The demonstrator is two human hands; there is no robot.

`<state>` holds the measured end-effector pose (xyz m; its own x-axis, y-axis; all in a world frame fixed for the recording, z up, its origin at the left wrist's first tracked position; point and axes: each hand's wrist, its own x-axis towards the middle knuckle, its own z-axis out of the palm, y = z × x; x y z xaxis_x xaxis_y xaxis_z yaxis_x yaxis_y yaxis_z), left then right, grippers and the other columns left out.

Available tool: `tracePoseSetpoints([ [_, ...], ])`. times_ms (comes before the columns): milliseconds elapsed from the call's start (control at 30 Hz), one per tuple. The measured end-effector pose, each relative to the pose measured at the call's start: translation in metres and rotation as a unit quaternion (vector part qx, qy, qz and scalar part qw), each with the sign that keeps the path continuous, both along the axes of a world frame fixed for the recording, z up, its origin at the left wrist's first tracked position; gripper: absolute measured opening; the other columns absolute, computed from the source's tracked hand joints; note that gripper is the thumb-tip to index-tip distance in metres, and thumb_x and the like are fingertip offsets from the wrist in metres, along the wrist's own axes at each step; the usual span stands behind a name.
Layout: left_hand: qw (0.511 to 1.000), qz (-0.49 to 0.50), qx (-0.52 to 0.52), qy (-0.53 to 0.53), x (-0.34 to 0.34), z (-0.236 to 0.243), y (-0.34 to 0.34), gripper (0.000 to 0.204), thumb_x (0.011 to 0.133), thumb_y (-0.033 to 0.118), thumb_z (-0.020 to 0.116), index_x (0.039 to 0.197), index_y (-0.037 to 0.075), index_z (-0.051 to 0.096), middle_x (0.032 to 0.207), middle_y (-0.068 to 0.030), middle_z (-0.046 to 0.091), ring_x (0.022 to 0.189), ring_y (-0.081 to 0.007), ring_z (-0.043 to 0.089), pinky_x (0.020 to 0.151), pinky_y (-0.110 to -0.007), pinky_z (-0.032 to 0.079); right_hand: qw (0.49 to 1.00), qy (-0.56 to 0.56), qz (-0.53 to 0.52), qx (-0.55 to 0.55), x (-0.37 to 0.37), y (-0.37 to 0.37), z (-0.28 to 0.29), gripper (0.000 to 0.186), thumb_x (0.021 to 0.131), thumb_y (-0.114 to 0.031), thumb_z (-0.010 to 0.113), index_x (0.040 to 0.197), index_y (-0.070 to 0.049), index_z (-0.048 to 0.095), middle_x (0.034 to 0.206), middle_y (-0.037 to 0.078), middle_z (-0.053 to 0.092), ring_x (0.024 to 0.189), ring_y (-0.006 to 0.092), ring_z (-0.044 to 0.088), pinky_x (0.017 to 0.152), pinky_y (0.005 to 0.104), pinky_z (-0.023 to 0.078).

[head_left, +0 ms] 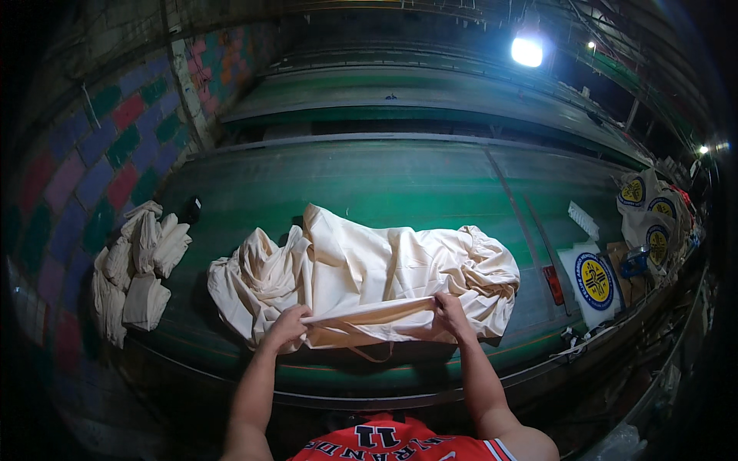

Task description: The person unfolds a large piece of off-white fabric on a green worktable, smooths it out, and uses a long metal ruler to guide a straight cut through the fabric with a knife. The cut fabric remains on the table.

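Cloth (369, 253), cream and rumpled, is lying across the near part of the green bench (384, 183), directly in front of the person. The left grip (289, 326) is pinching its near edge toward the left, and the right grip (453, 316) is pinching that edge toward the right, so the stretch between them is running fairly straight while the fabric at both ends is bunching into loose folds. A thin strap (374, 356) is showing just below that edge, between the two grips; how it is joining the cloth, I cannot tell. The step in hand is apparently a straightening of the near edge. The next move, as I am judging it, is calling for even tension from both sides, with the strap lying free and the bunched ends being smoothed outward. Off to the left, a pile of folded cream pieces (143, 244) is resting near a small dark object (193, 209); off to the right, a white sheet with a round emblem (593, 280) is lying near an orange-red item (553, 285).
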<state>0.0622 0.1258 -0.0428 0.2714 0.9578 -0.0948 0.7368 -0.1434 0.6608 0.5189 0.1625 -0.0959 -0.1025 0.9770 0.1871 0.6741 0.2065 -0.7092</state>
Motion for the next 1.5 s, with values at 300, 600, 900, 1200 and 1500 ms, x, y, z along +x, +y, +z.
tracePoseSetpoints([
  [300,0.995,0.088,0.048,-0.004,0.021,0.095,-0.028,0.019,0.077,0.010,0.076,0.092,0.002,0.069,0.083,-0.0111,0.067,0.079,-0.0269,0.065,0.072,-0.037,0.050,0.973,0.045,0.141,-0.179,0.008,-0.025,0.079,0.032,0.081,-0.016,0.081,0.104,0.002,0.067,0.087,0.004,0.068,0.082,0.0079,0.059,0.069,0.0274,0.049],
  [600,0.991,-0.037,-0.083,-0.099,0.008,0.126,-0.058,0.049,0.074,0.022,0.087,0.110,-0.001,0.062,0.092,-0.0084,0.068,0.086,-0.0141,0.062,0.078,-0.029,0.050,0.983,0.096,0.137,0.074,0.006,-0.028,0.062,0.031,0.081,0.010,0.065,0.109,-0.003,0.066,0.083,0.006,0.063,0.075,0.0141,0.061,0.069,0.0264,0.050],
  [900,0.975,0.125,0.007,-0.185,-0.025,0.133,-0.054,0.004,0.087,0.004,0.066,0.091,0.002,0.066,0.075,-0.0011,0.064,0.072,-0.0116,0.059,0.067,-0.031,0.050,0.988,0.101,0.116,0.003,-0.019,-0.029,0.105,0.011,0.093,-0.006,0.060,0.104,-0.004,0.061,0.069,0.012,0.058,0.064,0.0178,0.056,0.061,0.0330,0.045],
  [1200,0.955,0.143,0.239,-0.105,-0.023,0.138,-0.062,0.009,0.096,0.010,0.060,0.095,0.002,0.065,0.079,-0.0136,0.068,0.075,-0.0241,0.070,0.067,-0.035,0.052,0.982,0.107,0.106,0.115,-0.033,-0.036,0.149,0.016,0.095,-0.010,0.056,0.084,0.001,0.055,0.065,0.011,0.049,0.065,0.0222,0.049,0.062,0.0357,0.041],
  [1500,0.997,-0.027,-0.077,-0.005,-0.052,0.117,-0.076,0.027,0.098,0.027,0.058,0.099,0.001,0.065,0.077,-0.0089,0.065,0.070,-0.0151,0.060,0.067,-0.031,0.048,0.933,-0.149,0.216,-0.245,-0.046,-0.070,0.101,0.033,0.096,-0.028,0.061,0.119,-0.005,0.058,0.096,0.022,0.067,0.091,0.0352,0.067,0.080,0.0413,0.050],
])
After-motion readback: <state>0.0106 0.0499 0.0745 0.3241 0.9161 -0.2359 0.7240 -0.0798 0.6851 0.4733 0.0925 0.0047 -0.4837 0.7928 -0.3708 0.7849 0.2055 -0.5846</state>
